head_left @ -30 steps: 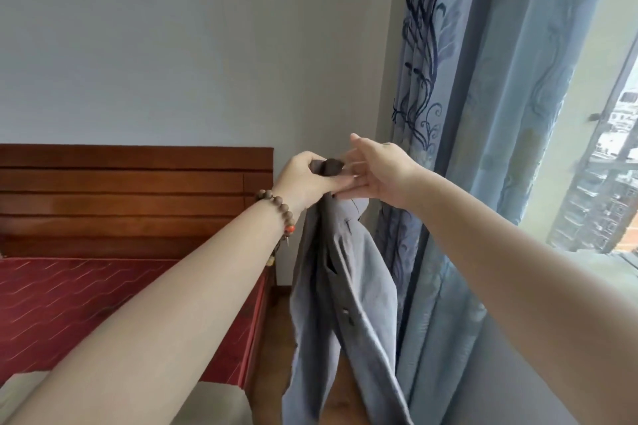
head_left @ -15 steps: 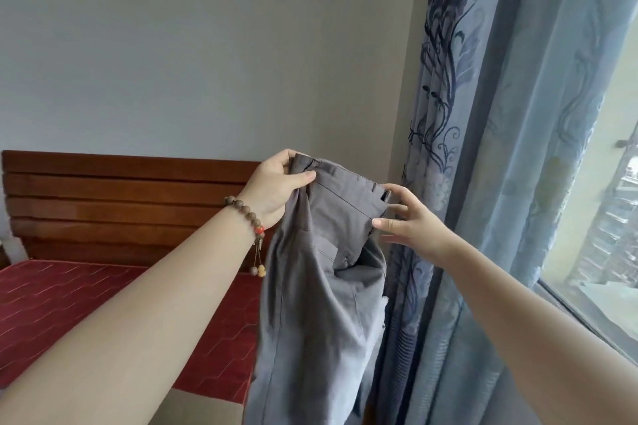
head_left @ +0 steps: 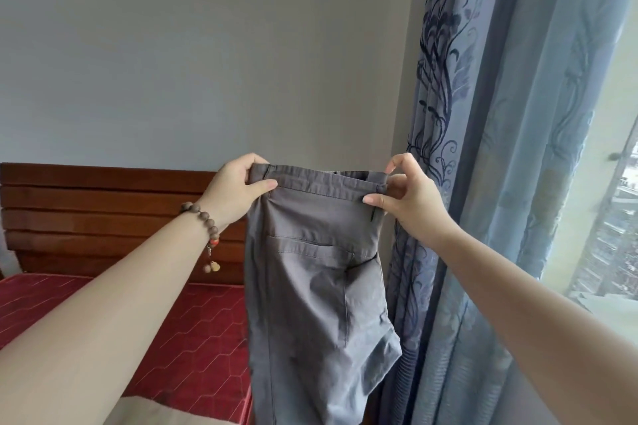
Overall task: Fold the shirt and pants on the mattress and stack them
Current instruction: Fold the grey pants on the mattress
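Grey pants (head_left: pixel 317 286) hang in the air, held up by the waistband at arm's length. Nearest the camera, both bare forearms reach forward from the bottom corners of the view. At the bottom edge, under the left forearm, lies a patch of beige cloth (head_left: pixel 162 412); what it is cannot be told. The left hand (head_left: pixel 238 191) grips the left end of the waistband, thumb across the front and fingers curled behind. A beaded bracelet (head_left: pixel 203 221) circles that wrist, its small charm dangling. The right hand (head_left: pixel 407 200) pinches the right end of the waistband between thumb and fingers, one finger raised above the band. The waistband is stretched nearly flat between the hands, a back pocket faces the camera, and the legs drop out of view at the bottom edge. Below and left of the pants lies the red quilted mattress (head_left: pixel 193 338), with a brown wooden headboard (head_left: pixel 103 214) at its far edge. Beyond stands a pale wall (head_left: pixel 207 62), and to the right hangs a blue patterned curtain (head_left: pixel 500 148) beside a window (head_left: pixel 618 217).
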`<state>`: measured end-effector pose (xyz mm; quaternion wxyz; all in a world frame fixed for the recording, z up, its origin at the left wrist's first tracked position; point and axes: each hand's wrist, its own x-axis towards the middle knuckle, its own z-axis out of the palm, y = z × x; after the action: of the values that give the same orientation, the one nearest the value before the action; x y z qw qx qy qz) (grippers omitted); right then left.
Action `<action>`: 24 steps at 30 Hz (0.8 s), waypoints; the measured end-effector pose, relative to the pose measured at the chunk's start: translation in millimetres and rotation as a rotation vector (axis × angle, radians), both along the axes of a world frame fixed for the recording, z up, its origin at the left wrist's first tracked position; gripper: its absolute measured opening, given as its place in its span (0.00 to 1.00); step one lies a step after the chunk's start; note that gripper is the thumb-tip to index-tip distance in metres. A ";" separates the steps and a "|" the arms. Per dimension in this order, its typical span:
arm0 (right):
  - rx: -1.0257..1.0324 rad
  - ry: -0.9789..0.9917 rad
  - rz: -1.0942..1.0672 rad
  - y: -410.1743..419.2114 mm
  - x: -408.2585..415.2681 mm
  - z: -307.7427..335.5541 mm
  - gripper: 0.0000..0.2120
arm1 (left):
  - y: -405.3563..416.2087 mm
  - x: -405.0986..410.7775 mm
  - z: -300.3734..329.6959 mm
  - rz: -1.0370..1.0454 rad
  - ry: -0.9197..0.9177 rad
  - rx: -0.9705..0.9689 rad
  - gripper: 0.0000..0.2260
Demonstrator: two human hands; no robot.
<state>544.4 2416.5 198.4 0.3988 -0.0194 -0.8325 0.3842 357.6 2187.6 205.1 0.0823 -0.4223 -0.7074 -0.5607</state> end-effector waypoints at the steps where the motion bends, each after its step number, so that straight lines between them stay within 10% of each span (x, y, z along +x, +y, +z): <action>1: -0.029 0.025 -0.012 -1.5 0.2 0.6 0.23 | -0.2 1.1 0.9 -0.025 -0.027 0.036 0.07; 24: 0.146 -0.385 0.153 -10.3 1.0 29.3 0.09 | -12.2 8.2 -12.9 0.087 0.008 -0.013 0.10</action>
<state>545.4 2406.2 227.6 0.2025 -0.0002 -0.9178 0.3414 365.8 2175.4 192.2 0.1070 -0.3939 -0.7285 -0.5503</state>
